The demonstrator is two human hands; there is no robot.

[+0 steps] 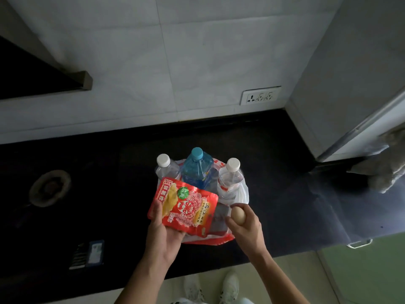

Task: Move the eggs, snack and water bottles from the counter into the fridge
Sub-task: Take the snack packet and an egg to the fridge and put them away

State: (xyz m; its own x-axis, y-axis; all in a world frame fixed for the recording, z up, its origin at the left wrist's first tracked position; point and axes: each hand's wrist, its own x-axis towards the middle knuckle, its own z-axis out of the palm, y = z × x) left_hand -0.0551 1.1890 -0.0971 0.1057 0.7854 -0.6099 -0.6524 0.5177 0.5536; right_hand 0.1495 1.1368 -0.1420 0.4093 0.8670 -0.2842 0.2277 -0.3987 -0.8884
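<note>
My left hand [163, 234] grips a red snack packet [186, 205] from below, thumb on its left edge, above a red-and-white plastic bag [241, 191] on the black counter [109, 172]. My right hand [246, 227] holds a brown egg [238, 215] between thumb and fingers. Behind the packet stand three water bottles: a clear one with a white cap [164, 166] on the left, a blue one with a blue cap [198, 170] in the middle, a clear white-capped one [232, 174] on the right. The grey fridge [341, 84] stands at the right.
A round sink drain [51, 187] lies in the counter at the left. A small dark box [88, 254] sits near the front edge. A grey cloth [385, 170] hangs by the fridge. A wall socket [260, 96] is behind the bottles. A dark cupboard [32, 71] juts out upper left.
</note>
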